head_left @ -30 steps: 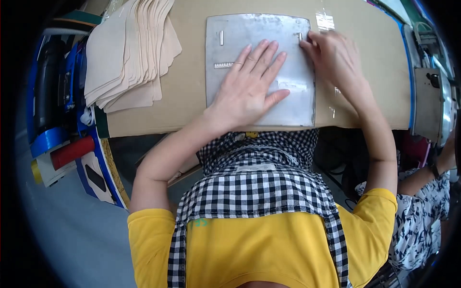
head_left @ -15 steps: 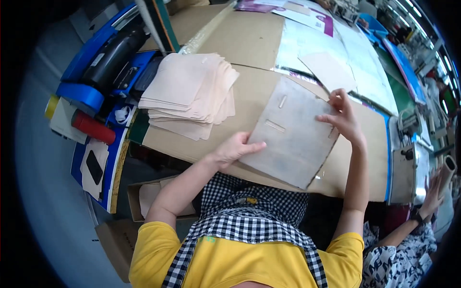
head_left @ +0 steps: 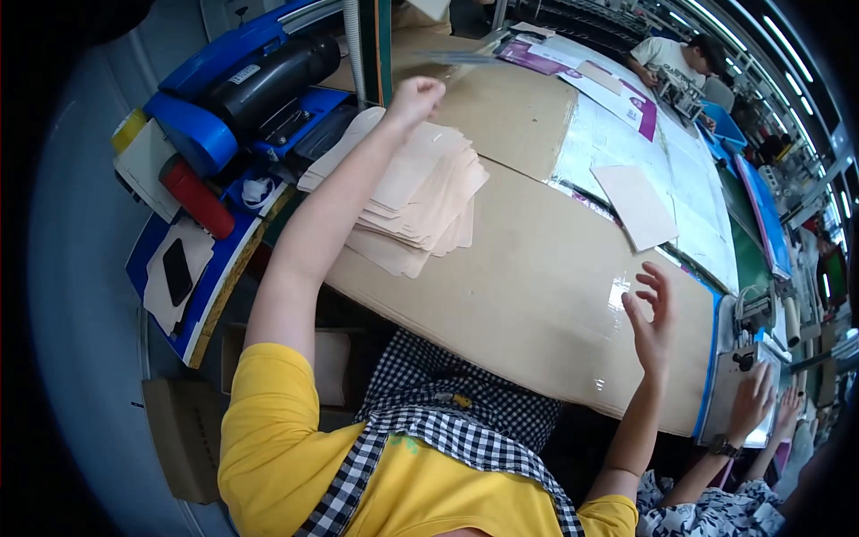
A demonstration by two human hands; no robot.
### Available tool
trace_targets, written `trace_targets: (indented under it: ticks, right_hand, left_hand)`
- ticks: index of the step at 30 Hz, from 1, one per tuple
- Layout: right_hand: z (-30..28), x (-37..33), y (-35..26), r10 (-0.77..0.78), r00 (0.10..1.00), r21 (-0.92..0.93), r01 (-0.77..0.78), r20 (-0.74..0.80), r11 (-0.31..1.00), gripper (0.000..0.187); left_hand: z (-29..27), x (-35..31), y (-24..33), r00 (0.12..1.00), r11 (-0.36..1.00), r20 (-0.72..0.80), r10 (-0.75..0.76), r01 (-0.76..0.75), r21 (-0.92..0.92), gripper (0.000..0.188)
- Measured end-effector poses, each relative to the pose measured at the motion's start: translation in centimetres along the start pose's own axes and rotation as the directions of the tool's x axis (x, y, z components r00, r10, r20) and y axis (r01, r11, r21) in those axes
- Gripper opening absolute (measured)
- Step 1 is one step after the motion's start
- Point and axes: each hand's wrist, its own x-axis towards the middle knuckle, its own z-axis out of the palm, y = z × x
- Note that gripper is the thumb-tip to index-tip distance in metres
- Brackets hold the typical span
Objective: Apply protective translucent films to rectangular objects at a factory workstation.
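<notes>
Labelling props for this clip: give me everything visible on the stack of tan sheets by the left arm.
The stack is a loose pile of thin tan sheets, paper or card by the look, fanned so that many offset edges and rounded corners show. It lies flat on the brown cardboard-covered table, at its left edge, beside the blue machine. The left forearm crosses above it; contact cannot be told. The left hand is raised beyond it, closed on a thin blurred sheet. The right hand is open, well apart.

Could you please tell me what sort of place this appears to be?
Probably a factory workshop: a stack of cut tan sheets on a cardboard-covered bench, a blue machine alongside, and co-workers at neighbouring stations.
</notes>
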Motion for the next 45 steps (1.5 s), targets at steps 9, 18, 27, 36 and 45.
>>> trace_targets:
  ticks: [9,18,27,36,45]
  right_hand:
    - [4.5,-2.1,-0.9,0.079,0.921,0.163,-0.152,0.382,0.975,0.034]
    - [6.5,-3.6,-2.8,0.216,0.803,0.386,-0.479,0.556,0.789,0.027]
    - [7.3,-5.6,-1.4,0.332,0.758,0.622,-0.651,0.562,0.434,0.042]
    - [2.7,-8.9,0.4,0.61,0.735,0.436,-0.672,0.296,0.599,0.045]
    - [-0.3,-4.3,3.5,0.395,0.908,-0.099,-0.384,0.138,0.918,0.023]
  left_hand:
    - [-3.5,-8.0,-5.6,0.953,0.608,0.19,0.235,-0.297,0.736,0.009]
    - [-4.4,-6.1,-4.3,0.958,0.663,0.284,0.051,-0.245,0.708,0.014]
    - [4.2,-15.0,1.2,0.838,0.917,0.521,-0.166,-0.062,0.393,0.021]
    - [8.9,-25.7,-5.6,0.603,0.598,0.732,0.316,-0.726,0.34,0.041]
    - [8.1,-19.3,-5.7,0.838,0.705,0.499,0.22,-0.49,0.512,0.027]
